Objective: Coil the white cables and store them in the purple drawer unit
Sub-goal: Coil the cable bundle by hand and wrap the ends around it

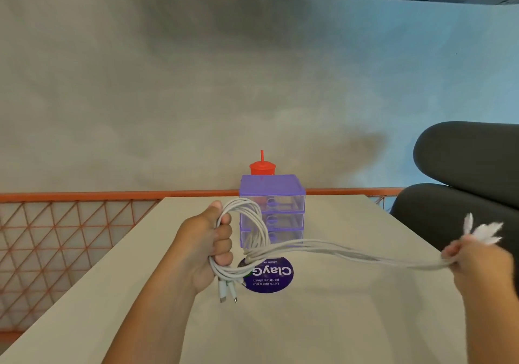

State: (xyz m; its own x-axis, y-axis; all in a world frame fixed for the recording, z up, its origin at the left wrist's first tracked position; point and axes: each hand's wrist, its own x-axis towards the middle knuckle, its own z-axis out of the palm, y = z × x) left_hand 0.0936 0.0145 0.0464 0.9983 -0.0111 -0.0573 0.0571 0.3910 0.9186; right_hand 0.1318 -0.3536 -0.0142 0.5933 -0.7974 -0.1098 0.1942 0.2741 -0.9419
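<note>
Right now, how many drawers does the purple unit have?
3, stacked in the purple unit: top drawer, middle drawer, bottom drawer; white cables partly cover their left side.

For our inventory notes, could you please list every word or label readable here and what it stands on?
"ClayG": big white letters, upside down, on the round purple sticker on the table; the white cables hide what follows.
"Let's keep our pantries clean": small print, same sticker.
"Clean as": tiny line, same sticker, rest hidden.
The purple drawer unit and red cup show no readable text.
</note>
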